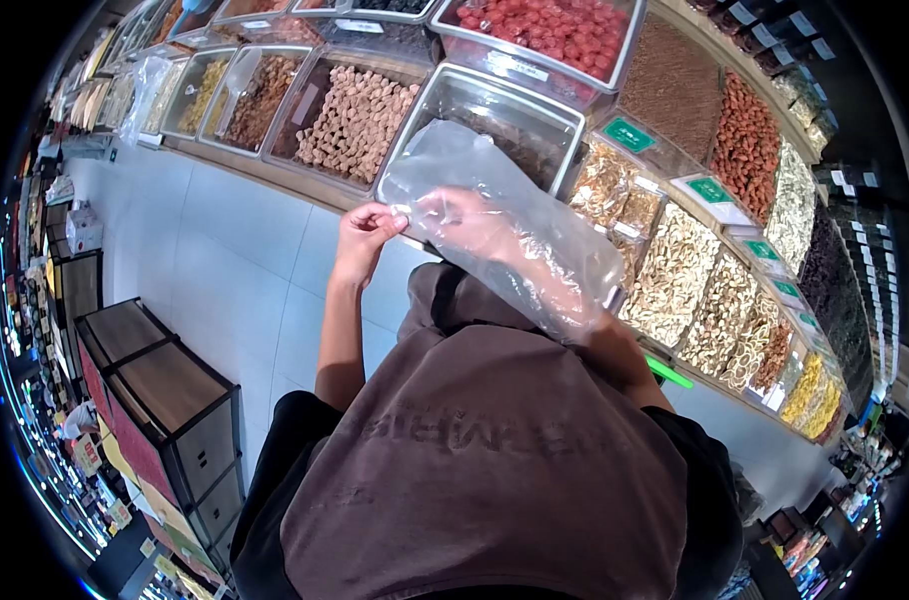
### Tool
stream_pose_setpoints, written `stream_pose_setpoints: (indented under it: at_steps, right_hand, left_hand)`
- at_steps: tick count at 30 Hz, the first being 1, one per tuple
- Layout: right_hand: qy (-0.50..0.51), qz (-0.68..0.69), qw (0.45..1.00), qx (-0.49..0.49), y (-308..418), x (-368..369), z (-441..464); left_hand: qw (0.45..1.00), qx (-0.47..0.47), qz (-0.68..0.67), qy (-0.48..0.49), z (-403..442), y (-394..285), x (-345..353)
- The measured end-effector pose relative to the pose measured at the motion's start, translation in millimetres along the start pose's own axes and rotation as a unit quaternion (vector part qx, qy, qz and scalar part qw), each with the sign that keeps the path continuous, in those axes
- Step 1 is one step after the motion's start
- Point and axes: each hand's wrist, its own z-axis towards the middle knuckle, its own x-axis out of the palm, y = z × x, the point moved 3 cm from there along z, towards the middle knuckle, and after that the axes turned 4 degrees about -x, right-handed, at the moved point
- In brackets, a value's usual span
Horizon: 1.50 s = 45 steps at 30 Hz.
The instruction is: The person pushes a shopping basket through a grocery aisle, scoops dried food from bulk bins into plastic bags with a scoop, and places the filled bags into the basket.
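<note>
A clear plastic bag (565, 250) stretches over my right hand and forearm like a sleeve. My left hand (368, 238) is closed, thumb and fingertips pinching the bag near its closed end. Inside the bag, my right hand (460, 218) reaches towards the left one. Seen through the plastic, its fingers look loosely stretched, with nothing visible in them. Just beyond the bag is a clear-walled bin (495, 90) with dark contents, partly hidden by the plastic. Next to it, another bin holds round, pale brown pieces (355, 120).
Bins of red dried fruit (555, 30), reddish-brown nuts (745, 135) and sliced dried goods (670, 280) line the counter. Green labels (630, 135) stand along it. A dark-framed display stand (160, 370) is on the tiled floor at left. A bright green object (670, 373) shows below the counter edge.
</note>
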Motion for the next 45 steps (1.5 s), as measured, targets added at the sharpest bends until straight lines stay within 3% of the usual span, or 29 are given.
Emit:
stream_pose_setpoints:
  at_steps: [1,3,4,5,6,9,11,16,18,21,24,32,38,40,44,45]
  right_hand:
    - [-0.008,-0.008,1.0,0.0,-7,6,3]
    - [-0.073,-0.004,0.997,-0.033,-31,7,3]
    - [-0.065,-0.014,0.998,0.012,-21,1,2]
    - [-0.087,-0.066,0.993,-0.034,-8,-5,-4]
    - [-0.071,-0.115,0.991,-0.02,13,-10,-11]
    - [-0.093,-0.053,0.993,-0.051,4,-11,-15]
    - [-0.154,-0.039,0.979,-0.126,7,-14,-18]
    - [-0.155,-0.109,0.945,-0.268,40,-38,-34]
    - [-0.156,-0.051,0.957,-0.237,41,-41,-39]
    - [-0.157,0.096,0.97,-0.161,44,-47,-44]
    - [-0.175,0.215,0.946,-0.167,62,-49,-48]
    - [-0.291,-0.06,0.932,-0.206,111,-63,-72]
    - [-0.282,-0.053,0.942,-0.176,121,-67,-82]
    - [-0.274,-0.078,0.935,-0.209,131,-69,-87]
    - [-0.224,-0.124,0.938,-0.233,182,-73,-108]
    - [-0.22,-0.12,0.94,-0.231,190,-71,-107]
  left_hand:
    - [1.0,0.002,-0.004,0.011,2,-2,1]
    - [0.984,-0.024,0.157,-0.075,3,-1,2]
    - [0.985,-0.02,0.156,-0.065,4,-3,8]
    - [0.986,-0.018,0.156,-0.053,7,-4,11]
    - [0.987,-0.019,0.152,-0.053,10,-2,10]
    - [0.994,-0.016,0.099,-0.044,20,2,21]
    - [0.999,-0.008,0.024,-0.041,25,1,24]
    - [1.0,-0.009,0.014,-0.016,38,-21,52]
    - [0.999,0.023,0.009,0.044,41,-33,67]
    - [0.996,0.056,0.037,0.06,40,-56,86]
    - [0.989,0.107,0.021,0.1,29,-87,120]
    - [0.977,0.151,0.049,0.142,16,-108,151]
    - [0.981,0.144,-0.019,0.13,8,-116,165]
    - [0.962,0.163,-0.125,0.181,-2,-128,168]
    - [0.954,0.217,-0.106,0.179,-20,-157,180]
    - [0.95,0.256,-0.044,0.172,-27,-167,187]
